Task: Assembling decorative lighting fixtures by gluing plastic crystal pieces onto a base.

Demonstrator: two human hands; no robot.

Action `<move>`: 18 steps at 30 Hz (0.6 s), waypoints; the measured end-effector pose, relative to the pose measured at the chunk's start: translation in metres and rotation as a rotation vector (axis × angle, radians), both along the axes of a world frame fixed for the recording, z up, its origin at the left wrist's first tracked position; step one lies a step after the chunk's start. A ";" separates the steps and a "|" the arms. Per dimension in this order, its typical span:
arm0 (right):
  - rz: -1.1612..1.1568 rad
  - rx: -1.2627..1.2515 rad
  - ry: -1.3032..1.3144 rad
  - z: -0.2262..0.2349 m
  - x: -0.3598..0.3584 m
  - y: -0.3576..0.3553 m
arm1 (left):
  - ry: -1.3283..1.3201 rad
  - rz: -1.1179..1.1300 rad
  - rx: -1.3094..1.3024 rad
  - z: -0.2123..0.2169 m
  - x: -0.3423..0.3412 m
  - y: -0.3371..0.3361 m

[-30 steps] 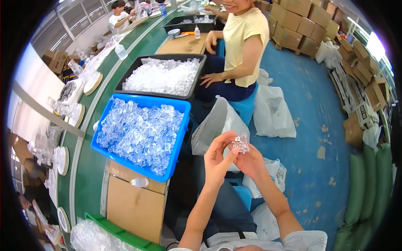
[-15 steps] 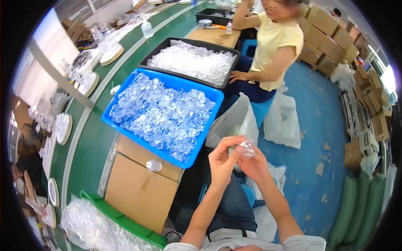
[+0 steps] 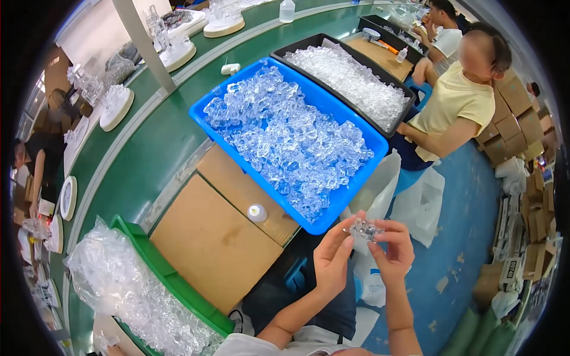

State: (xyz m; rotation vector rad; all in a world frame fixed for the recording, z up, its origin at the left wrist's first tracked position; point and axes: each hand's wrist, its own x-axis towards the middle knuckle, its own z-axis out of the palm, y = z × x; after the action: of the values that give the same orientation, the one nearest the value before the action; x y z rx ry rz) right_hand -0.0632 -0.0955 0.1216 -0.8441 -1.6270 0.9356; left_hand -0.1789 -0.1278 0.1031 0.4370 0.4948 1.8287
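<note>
Between my two hands is a small clear plastic piece (image 3: 364, 229), held just off the near right corner of a blue bin. My left hand (image 3: 334, 259) pinches its left side with thumb and fingers. On the other side, the thumb and fingertips of my right hand (image 3: 394, 249) grip it too. The blue bin (image 3: 254, 173) is heaped with clear, bluish-looking plastic pieces (image 3: 285, 130) of a similar sort. A small white-capped bottle (image 3: 257, 213) stands on the cardboard (image 3: 214, 243) to the left of my hands.
Behind the blue bin is a black bin (image 3: 409, 102) full of clear pieces. A green bin (image 3: 172, 285) with plastic-bagged pieces lies at lower left. A co-worker in a yellow shirt (image 3: 466, 98) sits at the right. White bags (image 3: 418, 202) stand on the blue floor. A green conveyor (image 3: 142, 160) curves past.
My view has swung left, so the bins appear farther right. Both hands still hold the clear piece, which is now turned sideways, with my right fingers spread further around it.
</note>
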 end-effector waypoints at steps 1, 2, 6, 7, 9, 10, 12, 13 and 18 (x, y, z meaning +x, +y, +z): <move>-0.054 0.100 -0.116 0.001 -0.005 0.000 | 0.004 0.020 0.015 -0.002 -0.001 0.000; -0.050 0.093 -0.123 0.002 -0.010 0.001 | -0.003 0.024 0.008 -0.004 -0.003 0.002; -0.051 0.197 -0.252 0.000 -0.021 0.004 | -0.058 0.068 -0.014 -0.014 -0.011 0.007; -0.020 0.209 -0.292 -0.001 -0.023 0.005 | -0.072 0.081 -0.001 -0.015 -0.012 0.009; -0.029 0.232 -0.299 -0.001 -0.028 0.008 | -0.072 0.091 -0.030 -0.014 -0.014 0.011; -0.039 0.256 -0.304 -0.001 -0.030 0.009 | -0.070 0.101 -0.057 -0.013 -0.015 0.012; -0.039 0.334 -0.303 -0.002 -0.033 0.012 | -0.109 0.118 -0.049 -0.011 -0.014 0.014; -0.039 0.412 -0.297 -0.003 -0.035 0.013 | -0.144 0.136 -0.040 -0.010 -0.014 0.015; -0.020 0.479 -0.332 -0.005 -0.039 0.017 | -0.170 0.122 -0.048 -0.013 -0.017 0.015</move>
State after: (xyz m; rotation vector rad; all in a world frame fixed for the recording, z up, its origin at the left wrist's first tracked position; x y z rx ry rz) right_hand -0.1020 -0.0786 0.1168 -0.6986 -2.0137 0.3691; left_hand -0.1961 -0.1128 0.0906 0.2196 0.4552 1.9469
